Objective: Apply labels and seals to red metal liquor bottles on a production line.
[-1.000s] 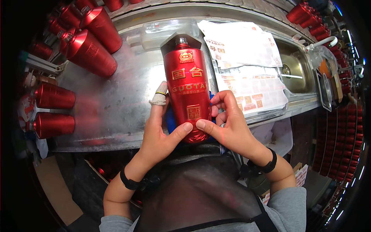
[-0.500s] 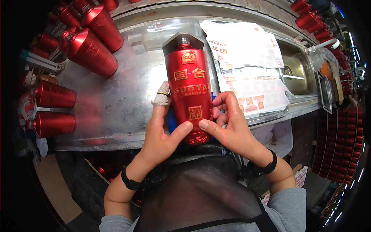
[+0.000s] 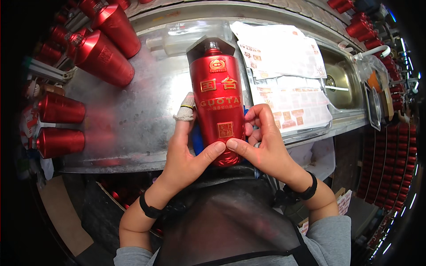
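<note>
A shiny red bottle [image 3: 217, 111] with raised gold lettering and emblems lies in front of me, its neck pointing away and resting at a dark angular support [image 3: 193, 54]. My left hand [image 3: 186, 148] grips its left side near the base, the thumb pressed on the front; one finger wears a white cloth cover [image 3: 186, 107] with a band. From the other side my right hand [image 3: 264, 137] holds it, thumb pressed on the lower front close to the left thumb, fingers curled at the edge. Something blue shows under the bottle, mostly hidden.
Printed label sheets [image 3: 288, 99] lie to the right, beside a metal sink [image 3: 344, 84] with a white tap [image 3: 375, 51]. A clear glass bottle [image 3: 195, 36] lies behind. More red bottles [image 3: 104, 57] stand at the left, and two smaller ones [image 3: 62, 141] lie at the left edge.
My thumbs have shifted slightly on the lower front of the bottle, the left one up and to the right, closer to the right one. Both hands keep their hold.
</note>
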The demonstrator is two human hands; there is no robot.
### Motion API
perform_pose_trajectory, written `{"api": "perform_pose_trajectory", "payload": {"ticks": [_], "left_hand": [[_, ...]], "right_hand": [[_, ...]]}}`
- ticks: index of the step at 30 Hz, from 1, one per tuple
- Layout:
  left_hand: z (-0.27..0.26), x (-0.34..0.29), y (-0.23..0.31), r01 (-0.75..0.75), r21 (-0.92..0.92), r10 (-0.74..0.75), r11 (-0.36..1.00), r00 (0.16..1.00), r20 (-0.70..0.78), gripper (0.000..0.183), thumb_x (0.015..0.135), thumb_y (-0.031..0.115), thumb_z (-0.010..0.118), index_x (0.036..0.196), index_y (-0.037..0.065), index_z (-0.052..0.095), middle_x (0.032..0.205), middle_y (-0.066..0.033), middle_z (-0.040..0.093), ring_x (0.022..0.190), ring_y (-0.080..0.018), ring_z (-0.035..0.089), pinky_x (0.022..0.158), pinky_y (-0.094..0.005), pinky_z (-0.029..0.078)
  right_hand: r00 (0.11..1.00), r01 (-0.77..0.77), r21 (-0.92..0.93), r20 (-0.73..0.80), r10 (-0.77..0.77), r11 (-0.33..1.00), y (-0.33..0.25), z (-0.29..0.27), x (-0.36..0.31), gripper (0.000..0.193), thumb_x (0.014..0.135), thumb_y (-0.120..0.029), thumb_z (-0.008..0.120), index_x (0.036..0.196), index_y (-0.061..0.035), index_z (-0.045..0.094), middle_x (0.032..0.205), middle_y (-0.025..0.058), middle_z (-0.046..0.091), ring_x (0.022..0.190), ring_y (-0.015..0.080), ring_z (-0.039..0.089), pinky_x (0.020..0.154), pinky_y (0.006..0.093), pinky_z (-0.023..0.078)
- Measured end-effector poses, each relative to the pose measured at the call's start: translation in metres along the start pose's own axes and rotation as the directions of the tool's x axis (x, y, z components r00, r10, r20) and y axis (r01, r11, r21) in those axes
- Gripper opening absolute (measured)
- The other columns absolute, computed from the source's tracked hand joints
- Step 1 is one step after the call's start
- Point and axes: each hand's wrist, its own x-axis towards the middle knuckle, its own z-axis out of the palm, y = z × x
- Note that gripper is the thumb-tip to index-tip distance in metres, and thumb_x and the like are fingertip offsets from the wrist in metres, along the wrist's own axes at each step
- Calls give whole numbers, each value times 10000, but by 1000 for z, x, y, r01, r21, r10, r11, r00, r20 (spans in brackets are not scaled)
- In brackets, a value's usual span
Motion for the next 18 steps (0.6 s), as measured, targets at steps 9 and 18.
{"api": "perform_pose_trajectory", "payload": {"ticks": [9, 18], "left_hand": [[0, 1, 1, -46, -1, 46, 999, 999, 20, 939, 862, 215, 737, 1517, -73, 129, 1511, -237, 319, 1415, -302, 328, 1161, -401, 258], [3, 6, 3, -21, -43, 20, 999, 1000, -15, 897, 866, 197, 734, 1506, -77, 168, 1485, -224, 353, 1398, -292, 350, 1161, -398, 260]], "right_hand": [[1000, 7, -8, 7, -7, 1000, -3, 0, 0, 572, 776, -218, 835, 1097, -68, 386, 864, -1, 404, 713, 53, 357, 596, 208, 367], [1000, -9, 71, 18, 8, 997, 1, -2, 5, 546, 791, -217, 827, 1081, -72, 388, 857, -6, 401, 720, 51, 362, 597, 203, 366]]}}
